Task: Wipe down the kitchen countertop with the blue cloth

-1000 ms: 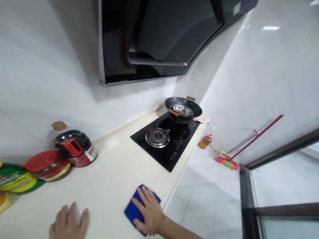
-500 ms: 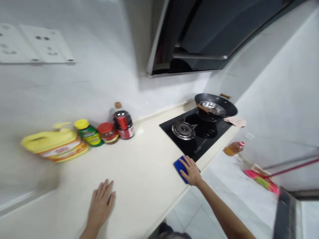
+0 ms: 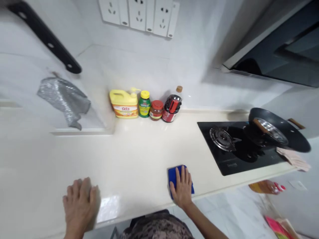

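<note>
My right hand (image 3: pixel 182 188) presses a folded blue cloth (image 3: pixel 172 175) against the white countertop (image 3: pixel 134 156), near its front edge. Its fingers lie stretched over the cloth and the thumb is out to the side. At the lower left, my left hand (image 3: pixel 81 204) is on or just above the counter, fingers apart, with nothing in it. A black gas stove (image 3: pixel 224 157) is set into the counter to the right of the cloth.
Along the wall stand a yellow detergent jug (image 3: pixel 124 104), a green bottle with a yellow cap (image 3: pixel 144 104), a red-lidded jar (image 3: pixel 156 110) and a dark sauce bottle (image 3: pixel 171 108). A wok (image 3: pixel 296 136) sits on the stove. A range hood (image 3: pixel 274 56) overhangs it.
The view has turned left, bringing in a grey cloth and a black rail on the wall. My right hand and the blue cloth have slid left, away from the stove edge. My left hand has moved left too.
</note>
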{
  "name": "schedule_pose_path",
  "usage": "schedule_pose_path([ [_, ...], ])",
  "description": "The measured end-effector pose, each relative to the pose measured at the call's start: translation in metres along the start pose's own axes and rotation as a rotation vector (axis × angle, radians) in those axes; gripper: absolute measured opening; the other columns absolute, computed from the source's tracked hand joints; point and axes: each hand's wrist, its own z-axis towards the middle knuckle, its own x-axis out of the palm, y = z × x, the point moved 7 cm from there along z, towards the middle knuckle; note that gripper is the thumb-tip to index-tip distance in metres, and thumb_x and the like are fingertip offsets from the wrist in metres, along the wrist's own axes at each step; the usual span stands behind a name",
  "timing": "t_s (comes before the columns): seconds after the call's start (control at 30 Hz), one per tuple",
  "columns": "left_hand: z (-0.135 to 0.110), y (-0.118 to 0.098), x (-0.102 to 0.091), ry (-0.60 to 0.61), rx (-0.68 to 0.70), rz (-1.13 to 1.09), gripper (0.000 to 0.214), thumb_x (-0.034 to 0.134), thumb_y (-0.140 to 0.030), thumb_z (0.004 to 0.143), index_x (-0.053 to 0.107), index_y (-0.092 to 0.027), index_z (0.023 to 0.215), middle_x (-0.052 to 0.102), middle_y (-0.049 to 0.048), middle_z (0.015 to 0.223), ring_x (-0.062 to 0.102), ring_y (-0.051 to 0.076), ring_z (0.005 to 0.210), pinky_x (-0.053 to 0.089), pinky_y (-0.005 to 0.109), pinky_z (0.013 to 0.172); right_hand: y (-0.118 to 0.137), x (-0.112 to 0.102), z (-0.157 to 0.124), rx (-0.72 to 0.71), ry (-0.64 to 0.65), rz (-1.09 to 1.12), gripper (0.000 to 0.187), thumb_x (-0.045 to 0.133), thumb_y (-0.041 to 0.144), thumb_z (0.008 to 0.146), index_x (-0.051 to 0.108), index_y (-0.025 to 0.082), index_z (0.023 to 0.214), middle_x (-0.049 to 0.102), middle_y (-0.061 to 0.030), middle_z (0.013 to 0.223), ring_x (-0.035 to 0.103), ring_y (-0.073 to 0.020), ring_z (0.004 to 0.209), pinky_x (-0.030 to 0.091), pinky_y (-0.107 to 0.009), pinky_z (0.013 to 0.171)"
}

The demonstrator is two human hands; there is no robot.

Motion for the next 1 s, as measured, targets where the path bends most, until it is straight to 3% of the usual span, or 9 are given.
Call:
schedule_pose_path([
  [0.1,-0.017,0.018,-0.004,-0.058,-0.079,0.016,0.064,0.03,-0.047,0.102,0.044,-0.008,0.15,0.035,0.0303,0.16,0.02,0.048,0.155,0.027,0.075,0.118,0.069,0.004,0.003,-0.196,0.086,0.082,0.083,0.051,0.05,0.097,0.017,0.018,0.164,0.002,-0.0175,0.173,0.009,-0.0432,0.158,0.022,-0.064,0.123],
  [0.3,-0.037,0.014,0.0,-0.192,-0.028,0.053,0.06,0.038,-0.036,0.102,0.037,-0.007,0.154,0.027,0.0304,0.164,0.009,0.042,0.158,0.022,0.069,0.125,0.194,0.0,0.019,-0.509,0.299,0.251,0.088,0.05,0.063,0.096,0.015,0.02,0.165,0.006,-0.0209,0.172,0.005,-0.0449,0.158,0.014,-0.066,0.125],
  [0.47,-0.039,0.018,0.003,-0.223,0.007,0.041,0.062,0.042,-0.033,0.101,0.032,-0.01,0.157,0.023,0.026,0.167,0.007,0.04,0.159,0.021,0.068,0.126,0.291,-0.007,0.041,-0.687,0.394,0.307,0.085,0.048,0.059,0.098,0.014,0.018,0.165,0.003,-0.0219,0.172,0.0,-0.0433,0.158,0.009,-0.064,0.126],
  [0.57,-0.041,0.024,0.007,-0.217,-0.004,0.039,0.061,0.041,-0.034,0.101,0.031,-0.011,0.157,0.022,0.025,0.168,0.007,0.039,0.159,0.022,0.068,0.125,0.335,-0.005,0.05,-0.744,0.41,0.282,0.083,0.048,0.057,0.099,0.016,0.017,0.164,0.003,-0.021,0.172,0.0,-0.0423,0.158,0.007,-0.064,0.126],
  [0.67,-0.043,0.026,0.011,-0.205,-0.013,0.056,0.06,0.04,-0.033,0.102,0.033,-0.011,0.157,0.024,0.0248,0.167,0.009,0.038,0.159,0.023,0.068,0.125,0.352,-0.005,0.053,-0.764,0.411,0.294,0.082,0.048,0.056,0.099,0.018,0.016,0.164,0.003,-0.0222,0.172,0.001,-0.0429,0.158,0.008,-0.064,0.126],
  [0.77,-0.046,0.028,0.014,-0.196,-0.019,0.088,0.058,0.039,-0.032,0.102,0.035,-0.014,0.156,0.028,0.0226,0.166,0.013,0.037,0.158,0.027,0.065,0.125,0.347,-0.007,0.043,-0.813,0.423,0.334,0.079,0.046,0.056,0.1,0.021,0.016,0.163,0.004,-0.0224,0.172,0.002,-0.043,0.158,0.011,-0.063,0.126],
  [1.0,-0.051,0.035,0.014,-0.218,-0.051,0.139,0.056,0.04,-0.033,0.101,0.037,-0.02,0.156,0.03,0.0164,0.167,0.022,0.034,0.157,0.033,0.06,0.125,0.284,-0.011,-0.005,-1.033,0.304,0.381,0.08,0.054,0.045,0.098,0.013,0.026,0.164,0.002,-0.0132,0.173,0.007,-0.0392,0.159,0.022,-0.064,0.125],
])
